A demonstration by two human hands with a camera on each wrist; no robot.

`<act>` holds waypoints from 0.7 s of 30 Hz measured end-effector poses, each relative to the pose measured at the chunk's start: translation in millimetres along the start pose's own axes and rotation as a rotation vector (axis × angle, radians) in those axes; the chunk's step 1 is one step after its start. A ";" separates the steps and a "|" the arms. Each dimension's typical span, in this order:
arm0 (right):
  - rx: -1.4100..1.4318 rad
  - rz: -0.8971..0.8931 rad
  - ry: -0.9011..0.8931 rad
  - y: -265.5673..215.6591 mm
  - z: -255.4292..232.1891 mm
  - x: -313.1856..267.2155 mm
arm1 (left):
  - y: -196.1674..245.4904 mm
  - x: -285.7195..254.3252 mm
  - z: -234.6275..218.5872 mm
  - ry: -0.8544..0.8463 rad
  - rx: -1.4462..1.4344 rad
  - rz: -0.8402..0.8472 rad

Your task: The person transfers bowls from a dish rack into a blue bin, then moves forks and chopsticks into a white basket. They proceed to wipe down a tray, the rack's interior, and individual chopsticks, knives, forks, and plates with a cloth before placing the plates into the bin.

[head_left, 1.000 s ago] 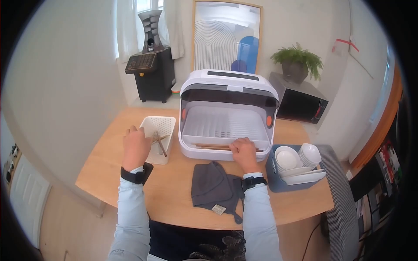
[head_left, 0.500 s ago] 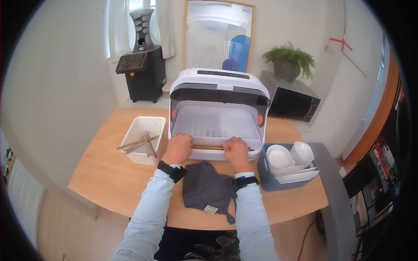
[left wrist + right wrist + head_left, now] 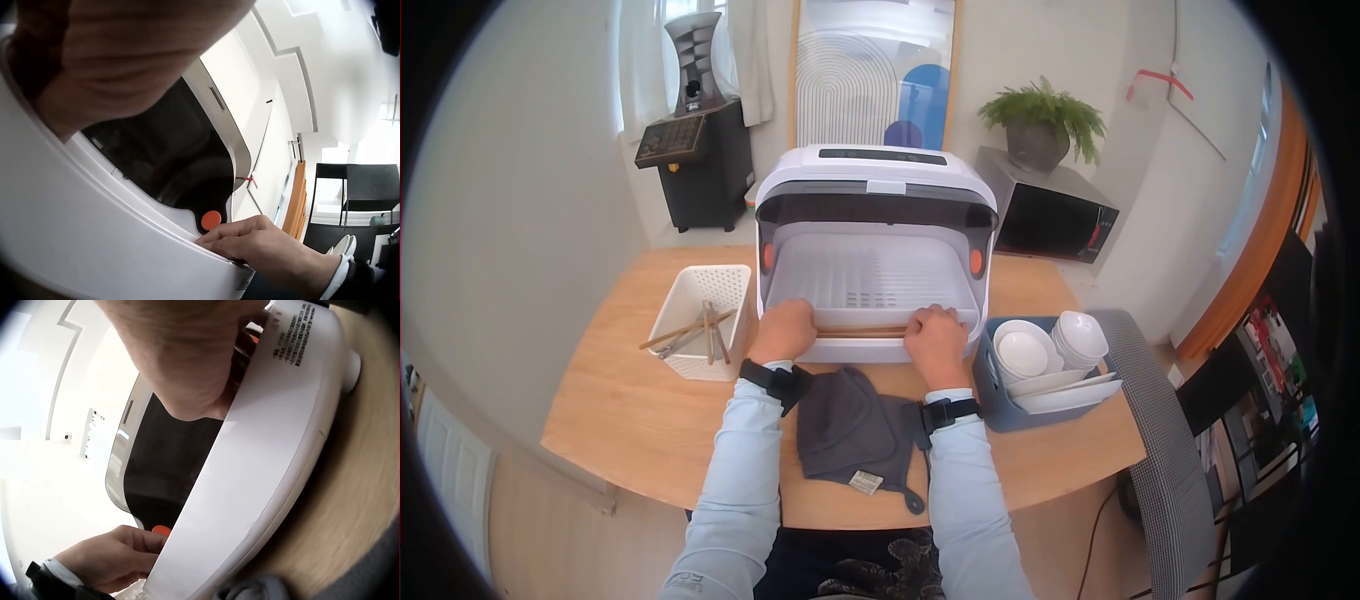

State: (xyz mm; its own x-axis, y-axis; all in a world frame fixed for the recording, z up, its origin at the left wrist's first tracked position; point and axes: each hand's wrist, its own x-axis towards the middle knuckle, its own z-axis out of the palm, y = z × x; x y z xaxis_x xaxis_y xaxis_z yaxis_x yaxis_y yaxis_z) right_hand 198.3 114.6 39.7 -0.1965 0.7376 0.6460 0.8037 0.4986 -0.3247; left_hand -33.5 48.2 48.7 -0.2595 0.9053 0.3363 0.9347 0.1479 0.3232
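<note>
A white countertop dish cabinet (image 3: 860, 351) stands with its dark lid raised, a slotted rack inside. Brown chopsticks (image 3: 862, 332) lie sideways along its front trough. My left hand (image 3: 786, 332) grips at their left end, fingers curled over the front wall. At the right end my right hand (image 3: 937, 345) does the same. In the left wrist view the right hand (image 3: 269, 250) has its fingertips tucked behind the front wall, near an orange round button (image 3: 211, 220). The right wrist view shows the left hand (image 3: 119, 555) reaching over that wall; the chopsticks are hidden there.
On the left, a white basket (image 3: 710, 369) holds several chopsticks and utensils. A folded grey cloth (image 3: 845, 430) lies in front of the cabinet. To the right, a blue bin (image 3: 1005, 412) holds white bowls (image 3: 1022, 353) and plates. A microwave (image 3: 1050, 220) with a potted plant stands behind.
My left hand has left the basket and come right to the chopsticks' left end in the trough. My right hand stays at the other end. The head view has shifted right.
</note>
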 end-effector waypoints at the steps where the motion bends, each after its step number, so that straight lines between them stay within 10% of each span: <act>1: -0.014 0.013 0.006 0.2 -0.3 -0.1 | 2.2 -2.5 -5.8 -0.012 -0.031 -0.005; 21: 0.334 -0.203 -0.220 16.9 -1.7 6.4 | 4.1 -42.8 -1.7 0.427 -0.376 0.231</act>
State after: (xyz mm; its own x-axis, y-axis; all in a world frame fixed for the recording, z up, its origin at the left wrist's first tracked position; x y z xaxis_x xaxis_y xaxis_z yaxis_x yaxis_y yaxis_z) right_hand 211.5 127.0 39.5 -0.4755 0.6709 0.5690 0.5182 0.7363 -0.4351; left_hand -19.0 9.4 37.1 -0.2072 0.6458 0.7349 0.8491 -0.2544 0.4629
